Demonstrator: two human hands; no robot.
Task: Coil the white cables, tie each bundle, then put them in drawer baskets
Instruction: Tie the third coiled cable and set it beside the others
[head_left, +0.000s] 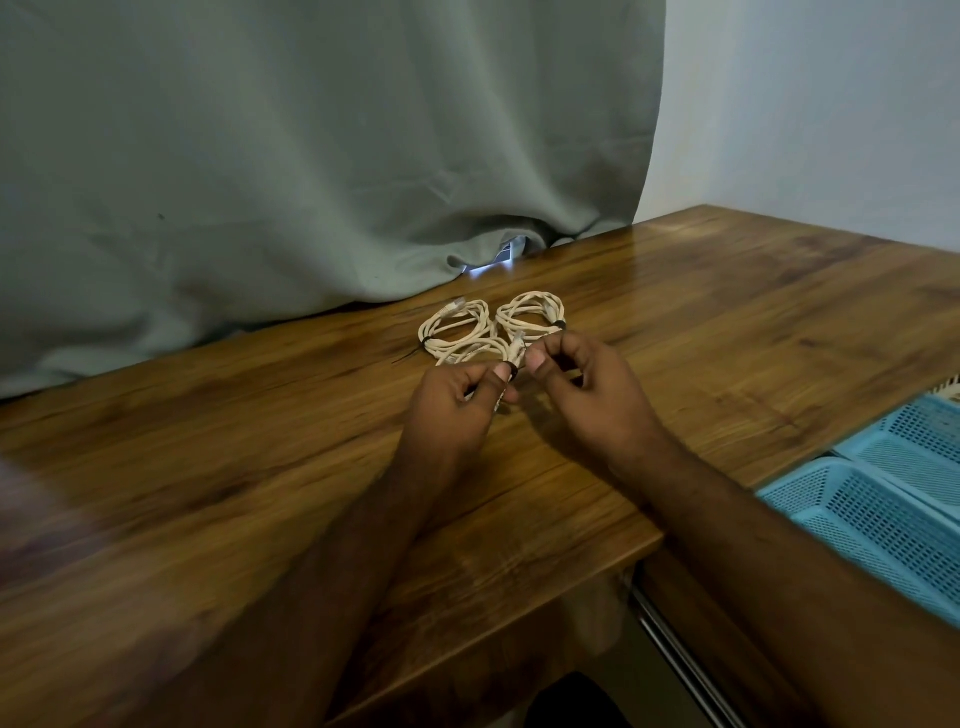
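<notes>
Three coiled white cables lie close together on the wooden table. The far left coil carries a black tie on its left side. The far right coil has a black tie on its right side. The nearest coil sits partly under my hands. My left hand pinches this coil's near edge together with a black tie at thumb and finger. My right hand pinches the same spot from the right, thumb beside the cable's plug end.
A grey-green curtain hangs along the table's far edge. Light-blue mesh drawer baskets stand open below the table's right edge, beside a metal drawer rail. A white wall stands at the back right.
</notes>
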